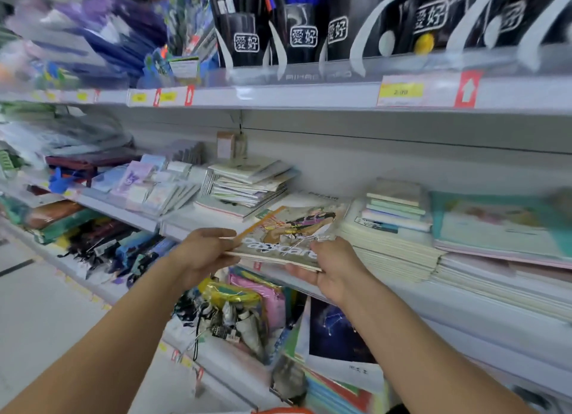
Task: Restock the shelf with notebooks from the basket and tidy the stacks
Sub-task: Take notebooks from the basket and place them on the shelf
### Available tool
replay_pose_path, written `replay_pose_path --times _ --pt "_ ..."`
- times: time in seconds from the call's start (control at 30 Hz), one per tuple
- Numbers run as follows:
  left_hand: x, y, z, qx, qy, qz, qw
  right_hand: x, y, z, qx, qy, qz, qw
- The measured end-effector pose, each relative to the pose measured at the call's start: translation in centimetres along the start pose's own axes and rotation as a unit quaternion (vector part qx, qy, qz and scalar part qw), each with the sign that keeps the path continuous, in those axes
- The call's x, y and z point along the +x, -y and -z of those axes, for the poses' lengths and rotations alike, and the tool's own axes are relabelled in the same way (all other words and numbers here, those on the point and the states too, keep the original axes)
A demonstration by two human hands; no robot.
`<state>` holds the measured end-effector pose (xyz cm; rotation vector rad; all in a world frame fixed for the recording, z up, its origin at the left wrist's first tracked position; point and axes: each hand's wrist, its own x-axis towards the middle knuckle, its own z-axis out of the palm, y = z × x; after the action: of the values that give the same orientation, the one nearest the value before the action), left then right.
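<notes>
A long white metal shelf (309,282) runs across the middle of the frame, its front lip slanting down toward the lower right. On it, at centre right, stands a tall pile of thin cream-paged exercise books (393,252), with a smaller stack of pastel-edged pads (397,208) on top; farther right lies a teal-covered pile (501,228), blurred. At upper centre of that shelf sits a loose, fanned heap of pale notebooks (250,181), plainly in need of squaring.

Just in front of the shelf lip, at the centre of the frame, a thin bundle of glossy softcover notebooks with an illustrated cover and white lettering (288,237) is held flat, its far end reaching over the shelf.

The left hand (202,252) pinches the near left corner, thumb on top and fingers curled below. The right hand (332,265) holds the near right corner, thumb over the cover's edge, fingers underneath and partly hidden.

Such a bundle is probably light but floppy, and the shiny covers likely slide on one another. Holding both near corners with support beneath seems sensible; a squeeze across the whole thickness should keep the books from fanning.

A sliver of orange rim (281,410), perhaps the basket, shows at bottom centre.
</notes>
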<state>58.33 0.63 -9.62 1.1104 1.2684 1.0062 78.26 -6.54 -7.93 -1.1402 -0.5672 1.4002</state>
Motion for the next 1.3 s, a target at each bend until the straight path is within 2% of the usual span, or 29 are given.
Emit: replay_pose_path --times 0.13,0.2,0.27,0.37,0.43,0.5,0.63,0.67,0.8,0.87,0.97,1.13,1.3 --pt "3.1 0.1 -1.9 -0.070 -0.110 -0.024 0.991 3.0 1.0 -1.1 -0.005 0.007 -0.021 1.000" --pt "4.9 -0.2 -2.4 -0.076 -0.142 -0.023 0.987 4.3 1.3 -1.6 -0.004 0.004 -0.014 1.000" --pt "6.1 -0.4 -2.7 -0.048 -0.122 -0.025 0.991 5.2 1.4 -2.0 -0.037 0.003 -0.004 0.999" --pt "7.1 -0.4 -2.9 0.059 -0.019 -0.011 0.998 6.2 0.8 -1.8 -0.136 -0.016 -0.005 0.991" --pt "7.8 -0.1 -2.7 0.145 0.023 -0.013 0.989 6.8 0.3 -1.3 -0.206 -0.021 0.007 0.978" --pt "8.8 0.0 -2.5 0.237 0.012 -0.032 0.971 7.6 0.0 -0.8 -0.271 -0.021 0.032 0.962" --pt "10.6 -0.9 -2.5 0.423 -0.031 -0.092 0.901 8.7 -0.4 -0.5 -0.372 -0.057 0.097 0.921" --pt "11.0 -1.2 -2.5 0.440 -0.030 -0.092 0.893 9.0 -0.5 -0.5 -0.381 -0.073 0.114 0.914" --pt "11.7 -1.3 -2.8 0.417 -0.023 -0.095 0.904 9.9 -0.6 0.2 -0.400 -0.102 0.124 0.903" --pt "12.1 -0.8 -3.1 0.441 -0.045 -0.110 0.889 10.3 -0.7 0.5 -0.388 -0.109 0.119 0.908" --pt "12.5 -0.2 -3.8 0.427 -0.070 -0.130 0.892 11.0 -1.3 0.9 -0.382 -0.133 0.128 0.906" --pt "13.6 0.7 -4.5 0.454 -0.087 -0.163 0.871 10.8 -1.6 1.0 -0.516 -0.125 0.147 0.834" --pt "14.0 1.1 -4.8 0.479 -0.094 -0.169 0.856 11.3 -2.2 -0.4 -0.601 -0.134 0.147 0.775"
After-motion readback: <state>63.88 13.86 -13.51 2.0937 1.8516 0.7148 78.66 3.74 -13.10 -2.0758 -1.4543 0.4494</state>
